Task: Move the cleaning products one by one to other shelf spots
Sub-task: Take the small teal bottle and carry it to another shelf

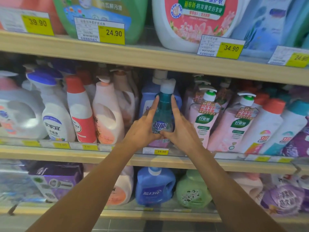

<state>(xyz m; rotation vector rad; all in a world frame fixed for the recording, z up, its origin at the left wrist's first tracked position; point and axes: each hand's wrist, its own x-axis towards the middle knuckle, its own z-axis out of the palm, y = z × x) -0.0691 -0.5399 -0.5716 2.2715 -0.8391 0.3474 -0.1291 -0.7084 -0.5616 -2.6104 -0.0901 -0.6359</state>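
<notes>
1. A person's left hand [142,129] and right hand [181,129] clasp a teal bottle [163,113] between them in front of the middle shelf [66,155] of a store display.
2. The bottle stands upright with its white cap [167,86] above the fingertips. Its blue label faces the camera just above the two thumbs, which meet at the base.
3. Each hand grips one side. An index finger runs up either flank of the bottle, and the remaining fingers are hidden behind it.
4. Whether the bottle's base touches the shelf cannot be told, because the hands cover it.
5. Directly behind the bottle and beyond the left hand's fingertips stands a blue jug [148,97].
6. A peach jug [107,114] stands just to the outside of the left hand.
7. A pink bottle [203,121] with a green-and-white label stands just to the outside of the right hand.
8. Below the wrists, a yellow price tag [161,151] reading 29.90 sits on the shelf edge.
9. Under the forearms, a lower shelf carries a blue detergent jug [154,186] and a green jug [192,190].
</notes>
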